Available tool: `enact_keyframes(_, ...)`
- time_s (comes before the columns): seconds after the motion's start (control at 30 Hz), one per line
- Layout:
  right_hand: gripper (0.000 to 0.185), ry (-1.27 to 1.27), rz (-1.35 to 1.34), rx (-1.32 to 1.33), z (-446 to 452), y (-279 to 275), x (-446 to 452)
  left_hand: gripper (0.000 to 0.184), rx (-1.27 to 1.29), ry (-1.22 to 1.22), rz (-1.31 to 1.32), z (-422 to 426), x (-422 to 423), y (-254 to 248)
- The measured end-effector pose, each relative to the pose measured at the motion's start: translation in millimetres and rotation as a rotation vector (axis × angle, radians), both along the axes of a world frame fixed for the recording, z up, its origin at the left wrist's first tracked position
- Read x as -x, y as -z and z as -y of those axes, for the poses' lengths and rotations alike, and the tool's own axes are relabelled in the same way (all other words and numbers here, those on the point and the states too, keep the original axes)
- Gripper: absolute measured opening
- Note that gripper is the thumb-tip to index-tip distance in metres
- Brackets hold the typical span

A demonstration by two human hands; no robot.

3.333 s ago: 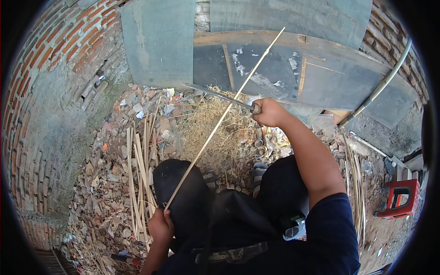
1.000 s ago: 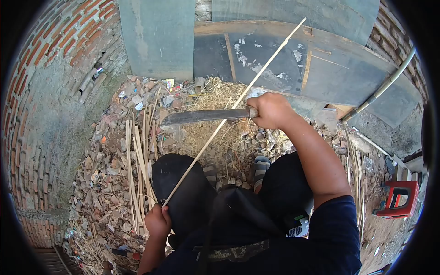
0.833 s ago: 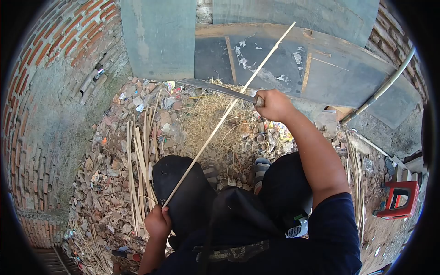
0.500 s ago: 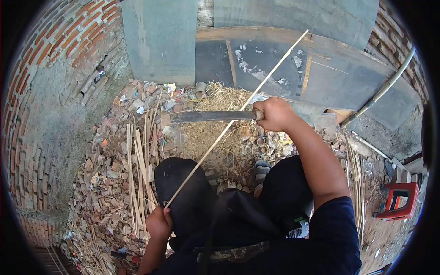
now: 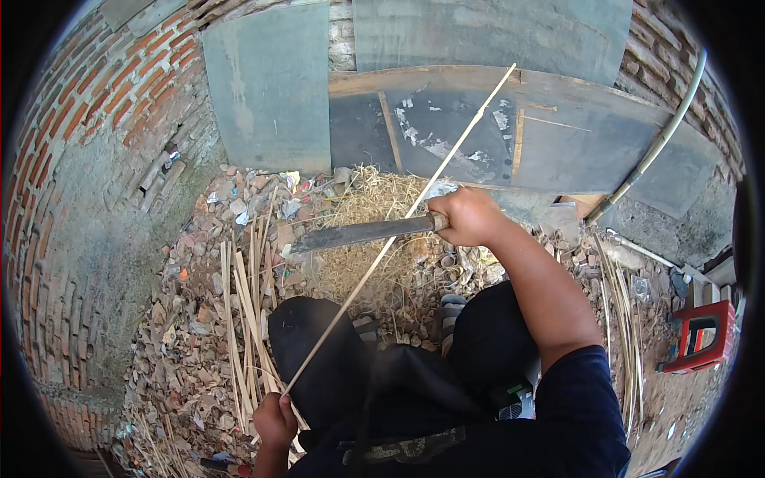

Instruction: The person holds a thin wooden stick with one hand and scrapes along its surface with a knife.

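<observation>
A long, thin bamboo strip (image 5: 343,311) runs diagonally from my left thigh up toward the far panels. Its near end is pinched in my left hand (image 5: 275,418), low beside my left knee. My right hand (image 5: 472,217) is wrapped round the handle of a machete (image 5: 358,233), out in front of my knees. The dark blade points left and crosses the strip close to the handle; whether its edge touches the strip I cannot tell. Beneath the blade lies a heap of pale shavings (image 5: 370,199).
More bamboo strips (image 5: 249,311) lie on the rubble (image 5: 187,342) at my left, with others (image 5: 625,319) at my right. A red plastic stool (image 5: 701,338) is far right. Grey panels (image 5: 430,135) stand ahead, a brick wall (image 5: 72,199) to the left, and a pole (image 5: 657,143) leans at right.
The view has tipped upward, so the scene sits lower. The machete has turned slightly, its tip now nearer to me. Both hands keep their holds.
</observation>
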State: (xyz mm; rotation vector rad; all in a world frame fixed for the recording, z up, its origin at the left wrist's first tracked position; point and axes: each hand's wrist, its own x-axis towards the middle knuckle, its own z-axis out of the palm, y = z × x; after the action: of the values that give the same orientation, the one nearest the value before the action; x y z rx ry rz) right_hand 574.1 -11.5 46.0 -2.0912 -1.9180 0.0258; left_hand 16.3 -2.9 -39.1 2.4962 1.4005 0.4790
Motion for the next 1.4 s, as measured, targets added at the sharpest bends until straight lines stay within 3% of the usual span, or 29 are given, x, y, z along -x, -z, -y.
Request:
enact_keyframes(0.43, 0.019, 0.043, 0.017, 0.06, 1.0, -5.4, -1.4, 0.031, 0.082, 0.012, 0.009, -1.4, 3.9, 12.8)
enact_keyframes(0.53, 0.016, 0.104, -0.225, -0.011, -5.3, 13.7, -18.6, 0.036, 0.108, 0.008, 0.016, -1.7, 3.9, 19.2)
enact_keyframes(0.73, 0.014, 0.159, -0.194, -0.009, 0.4, -1.6, -3.8, 0.041, 0.179, 0.008, -0.003, -3.2, 1.7, 7.4)
enact_keyframes(0.87, 0.017, 0.096, -0.02, 0.027, 0.2, -8.3, 5.3, 0.038, 0.224, 0.056, -0.018, -11.0, 4.3, 7.6)
enact_keyframes(0.97, 0.02, 0.157, -0.223, 0.001, -9.8, 17.3, -21.3, 0.049, 0.15, 0.047, -0.049, -16.8, 4.0, 11.6)
enact_keyframes(1.0, 0.02, 0.255, -0.281, 0.107, -11.8, 12.1, -24.0, 0.048, 0.181, 0.051, -0.031, -19.5, 4.0, 8.6)
enact_keyframes(1.1, 0.02, 0.259, -0.283, 0.107, -8.4, 9.9, -24.0, 0.029, 0.159, -0.005, -0.132, -12.1, 1.6, -1.1)
enact_keyframes(1.27, 0.022, 0.166, -0.121, 0.074, -0.2, -3.2, -2.0, 0.022, 0.052, -0.076, -0.129, 0.1, 1.4, 15.7)
enact_keyframes(1.4, 0.021, 0.105, 0.015, 0.203, -3.6, -23.3, 17.3, 0.03, -0.055, -0.036, -0.109, -6.5, 1.6, 27.1)
